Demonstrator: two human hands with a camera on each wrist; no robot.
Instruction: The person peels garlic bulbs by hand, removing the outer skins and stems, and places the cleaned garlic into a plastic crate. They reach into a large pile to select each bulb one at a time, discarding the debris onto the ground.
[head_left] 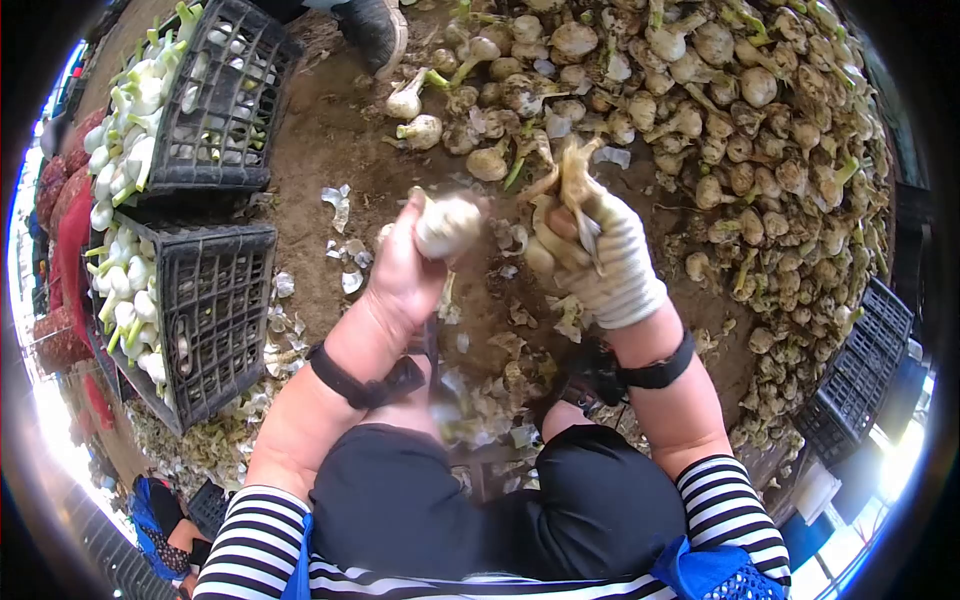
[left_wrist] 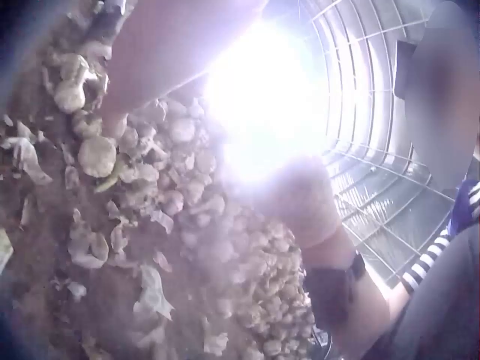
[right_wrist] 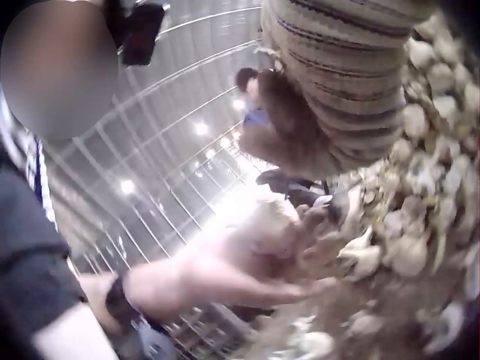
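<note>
Two hands meet above the dirt floor (head_left: 330, 150). The bare left hand (head_left: 400, 270) curls its fingers round a white garlic bulb (head_left: 447, 225), held at the fingertips. The gloved right hand (head_left: 610, 255) pinches a dirty husk (head_left: 572, 175) just beside the bulb. A garlic pile (head_left: 740, 120) lies beyond.

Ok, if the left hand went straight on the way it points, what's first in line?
Likely the loose garlic bulb at the garlic pile's near edge, beyond the white bulb the left hand grips; depth is unclear.

Two black crates (head_left: 225, 110) of white garlic (head_left: 125, 95) stand left, a dark shoe (head_left: 375, 30) beyond them, papery skins (head_left: 338, 200) littering dirt (head_left: 330, 130).
</note>
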